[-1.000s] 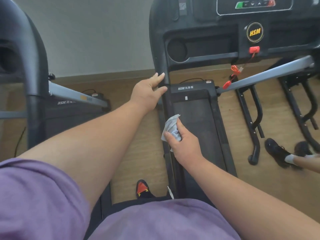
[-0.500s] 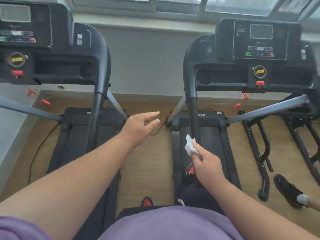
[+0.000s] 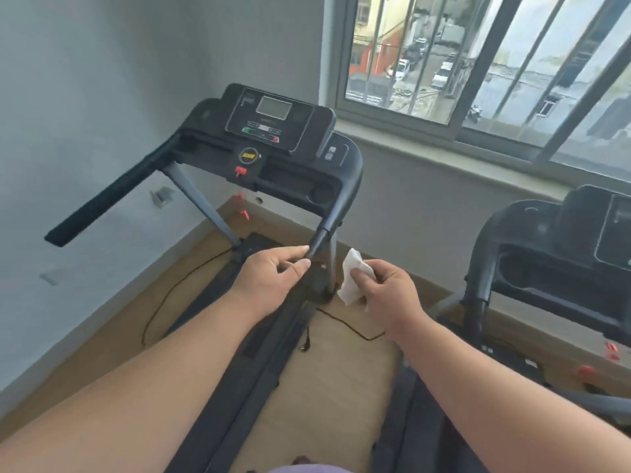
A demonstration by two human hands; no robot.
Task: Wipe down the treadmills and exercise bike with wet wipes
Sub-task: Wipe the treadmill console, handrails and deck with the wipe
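— So, what do we have in our right hand (image 3: pixel 389 295)?

— We hold a crumpled white wipe (image 3: pixel 353 278) pinched between thumb and fingers; most of it sticks up and out to the left of the knuckles, in the air, touching no machine.

— And our left hand (image 3: pixel 269 278)?

— It holds nothing. Its forefinger and thumb reach forward, loosely parted, with the tips right at the lower end of the black handrail (image 3: pixel 336 213) — whether they actually touch it, we cannot tell. The other fingers are tucked out of sight.

— Where do the machines stand from there?

— One treadmill (image 3: pixel 269 131) rises just beyond our left hand, its console with a grey screen up above the fingers, a red safety key (image 3: pixel 240 171) under the round yellow badge. Its grey upright post runs down between our two hands. A second treadmill (image 3: pixel 560 254) stands off to the right of our right hand, well apart from the wipe.

— Anything below our wrists?

— A black cord (image 3: pixel 348 324) trails over the wooden floor (image 3: pixel 327 397) under our right wrist, and a window (image 3: pixel 478 63) with bars sits high beyond both hands.
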